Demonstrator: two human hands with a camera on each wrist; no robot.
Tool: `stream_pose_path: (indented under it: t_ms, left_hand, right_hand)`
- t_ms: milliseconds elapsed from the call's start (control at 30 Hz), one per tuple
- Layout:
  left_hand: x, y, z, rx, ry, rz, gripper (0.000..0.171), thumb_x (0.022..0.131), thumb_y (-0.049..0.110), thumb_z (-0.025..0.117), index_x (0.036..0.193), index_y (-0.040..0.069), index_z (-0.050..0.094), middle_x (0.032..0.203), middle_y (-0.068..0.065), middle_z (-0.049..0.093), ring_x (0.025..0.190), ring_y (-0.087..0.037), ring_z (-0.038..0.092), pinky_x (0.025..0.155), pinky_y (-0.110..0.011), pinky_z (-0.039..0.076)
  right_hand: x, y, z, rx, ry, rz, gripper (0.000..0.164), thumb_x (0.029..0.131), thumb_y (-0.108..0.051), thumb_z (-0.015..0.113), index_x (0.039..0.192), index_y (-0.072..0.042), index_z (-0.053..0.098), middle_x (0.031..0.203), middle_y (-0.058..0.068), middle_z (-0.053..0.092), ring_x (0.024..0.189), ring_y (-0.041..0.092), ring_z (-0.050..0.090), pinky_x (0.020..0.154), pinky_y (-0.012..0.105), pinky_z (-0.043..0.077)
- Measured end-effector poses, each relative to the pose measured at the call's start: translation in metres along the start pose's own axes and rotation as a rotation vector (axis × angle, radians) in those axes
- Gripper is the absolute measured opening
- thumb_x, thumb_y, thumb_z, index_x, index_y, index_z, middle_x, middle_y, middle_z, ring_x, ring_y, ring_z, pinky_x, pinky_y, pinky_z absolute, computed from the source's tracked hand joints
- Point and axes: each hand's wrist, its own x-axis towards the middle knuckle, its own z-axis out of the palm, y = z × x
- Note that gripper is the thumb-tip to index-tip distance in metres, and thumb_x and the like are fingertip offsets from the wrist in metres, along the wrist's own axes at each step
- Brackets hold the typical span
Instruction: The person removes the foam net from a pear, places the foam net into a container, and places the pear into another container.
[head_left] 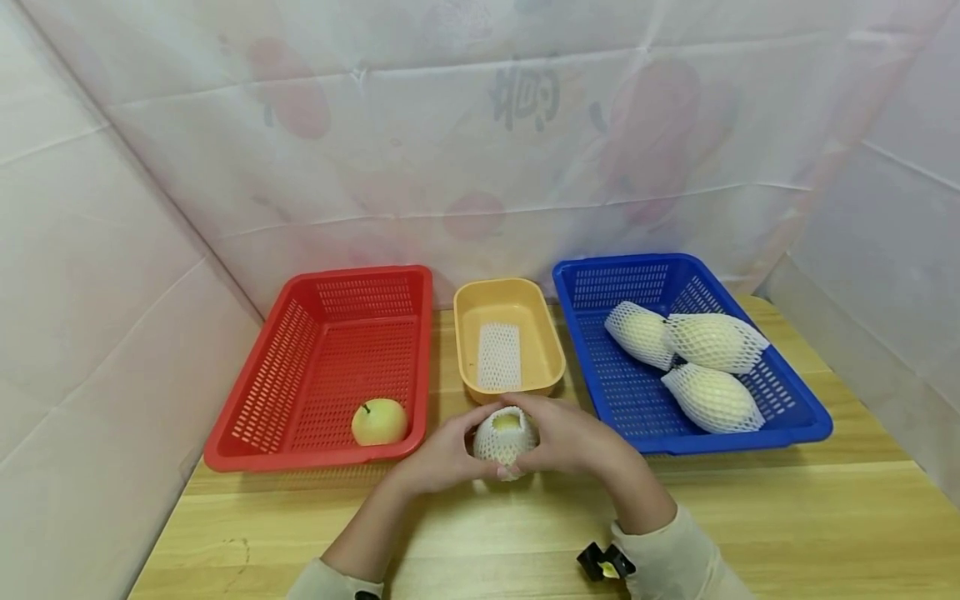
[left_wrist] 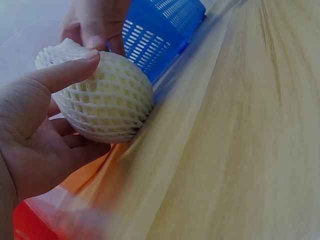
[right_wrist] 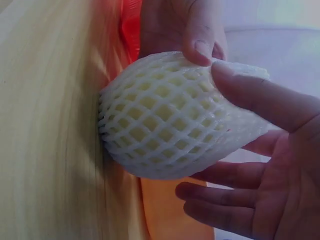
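Observation:
A yellow pear in a white foam net sleeve [head_left: 495, 442] stands on the wooden table, in front of the small yellow tray. The pear's top shows through the sleeve's open upper end. My left hand [head_left: 447, 454] holds it from the left, thumb on the net near the upper rim and fingers curled underneath in the left wrist view. From the other side my right hand [head_left: 567, 435] grips the same sleeved pear [right_wrist: 160, 120], its thumb pressing the net close to the left thumb. The sleeve's loose end flares beyond both thumbs.
At left, a red basket [head_left: 318, 458] contains one bare pear [head_left: 379, 422]. The yellow tray [head_left: 551, 354] at the back holds flat white foam net [head_left: 498, 357]. On the right, a blue basket [head_left: 585, 358] contains three sleeved pears [head_left: 712, 400]. A fabric wall [head_left: 420, 133] stands behind.

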Motion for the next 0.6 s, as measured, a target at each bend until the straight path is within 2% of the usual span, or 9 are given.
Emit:
stream_pose_path:
  t_ms: [167,267,400,600]
  left_hand:
    - [0.0003,0.0017,0.0005,-0.027,0.018,-0.007,0.079,0.078,0.022,0.085,0.146,0.022,0.045,0.128,0.001,0.060,0.109,-0.016,0.060,0.089,-0.031,0.053]
    - [0.0005,0.0016,0.0008,-0.044,0.029,-0.006,0.075,0.079,0.019,0.083,0.144,0.019,0.047,0.126,-0.002,0.060,0.108,-0.017,0.060,0.088,-0.031,0.054]
    - [0.0000,0.0018,0.0005,-0.043,0.042,-0.007,0.073,0.079,0.019,0.083,0.144,0.018,0.048,0.125,-0.002,0.061,0.108,-0.018,0.060,0.087,-0.031,0.055]
    - [0.0003,0.0028,0.0014,-0.049,0.045,-0.008,0.072,0.080,0.022,0.083,0.143,0.020,0.048,0.126,-0.003,0.061,0.109,-0.018,0.061,0.088,-0.032,0.056]
  right_hand:
    - [0.0003,0.0022,0.0003,-0.006,-0.017,-0.017,0.077,0.070,-0.028,0.089,0.138,-0.026,0.054,0.124,-0.006,0.064,0.100,0.013,0.060,0.083,0.036,0.052]
    - [0.0007,0.0020,-0.0011,-0.014,-0.015,-0.018,0.072,0.071,-0.025,0.088,0.135,-0.027,0.057,0.126,-0.007,0.064,0.104,0.013,0.060,0.088,0.038,0.052]
    - [0.0008,0.0008,-0.0025,-0.005,-0.011,-0.007,0.065,0.072,-0.022,0.086,0.132,-0.022,0.061,0.130,-0.003,0.064,0.112,0.016,0.060,0.095,0.042,0.051]
    - [0.0005,0.0011,-0.0034,0.025,0.009,-0.007,0.054,0.074,-0.017,0.085,0.125,-0.016,0.065,0.125,-0.001,0.066,0.109,0.016,0.061,0.090,0.038,0.053]
